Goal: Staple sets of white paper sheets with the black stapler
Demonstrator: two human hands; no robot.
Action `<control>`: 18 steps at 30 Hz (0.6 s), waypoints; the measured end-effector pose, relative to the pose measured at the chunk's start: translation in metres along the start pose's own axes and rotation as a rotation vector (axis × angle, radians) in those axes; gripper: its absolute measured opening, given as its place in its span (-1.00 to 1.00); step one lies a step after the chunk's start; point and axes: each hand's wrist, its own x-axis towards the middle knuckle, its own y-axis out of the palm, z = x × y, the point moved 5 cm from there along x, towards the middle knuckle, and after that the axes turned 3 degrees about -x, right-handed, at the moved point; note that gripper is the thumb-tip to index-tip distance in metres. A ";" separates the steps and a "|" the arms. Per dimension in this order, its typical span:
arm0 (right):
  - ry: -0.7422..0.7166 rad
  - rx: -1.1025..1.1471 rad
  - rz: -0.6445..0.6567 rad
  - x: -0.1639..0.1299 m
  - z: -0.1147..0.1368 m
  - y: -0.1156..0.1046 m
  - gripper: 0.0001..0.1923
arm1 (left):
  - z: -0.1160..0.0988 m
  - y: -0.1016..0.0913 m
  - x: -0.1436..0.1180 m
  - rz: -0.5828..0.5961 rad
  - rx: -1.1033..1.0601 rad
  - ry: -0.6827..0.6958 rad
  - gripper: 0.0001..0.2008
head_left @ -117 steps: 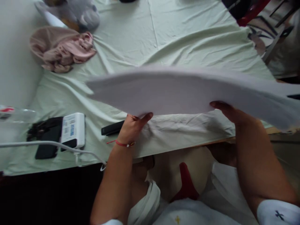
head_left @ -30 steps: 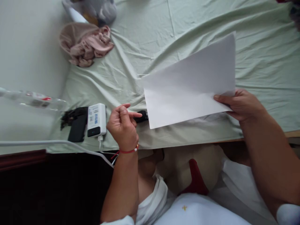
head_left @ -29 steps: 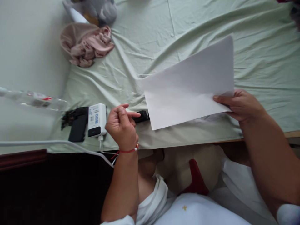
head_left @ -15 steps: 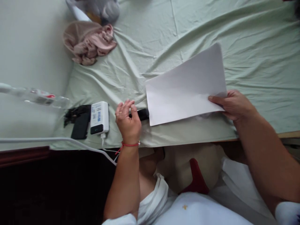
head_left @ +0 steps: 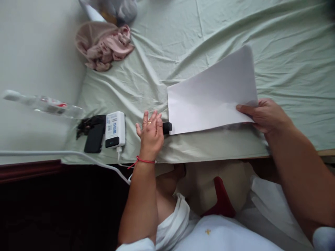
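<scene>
My right hand (head_left: 269, 115) pinches the right edge of a white sheet of paper (head_left: 209, 94), thumb on top. The sheet's far right corner is raised and its left part reaches down toward the bed. At the paper's lower left corner sits a black object (head_left: 167, 128), mostly covered by my left hand (head_left: 151, 134); its kind cannot be made out. My left hand lies palm down over it with fingers stretched and spread. A ring and a red string bracelet (head_left: 146, 160) are on that hand and wrist.
Left on the green sheet (head_left: 183, 42) are a white power bank (head_left: 115, 129) with a cable, a black phone-like slab (head_left: 94, 139) and a dark tangled item (head_left: 85, 127). Beyond lie a clear bottle (head_left: 49, 104) and a crumpled pink cloth (head_left: 107, 47). A white cable (head_left: 86, 157) crosses the bed's edge.
My left hand has turned palm down and shifted right over the black object, its fingers spreading and covering more of it. My right hand still holds the paper; the view has shifted slightly.
</scene>
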 end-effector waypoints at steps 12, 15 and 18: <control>-0.049 0.014 -0.002 0.000 0.004 0.002 -0.83 | 0.003 0.010 -0.002 0.027 0.147 0.092 -0.51; -0.082 0.027 -0.005 -0.003 0.006 0.003 -0.86 | 0.000 0.009 -0.002 0.034 0.155 0.072 -0.53; -0.129 0.003 -0.003 -0.006 0.009 0.005 -0.86 | 0.003 0.006 -0.001 -0.002 0.146 0.037 -0.55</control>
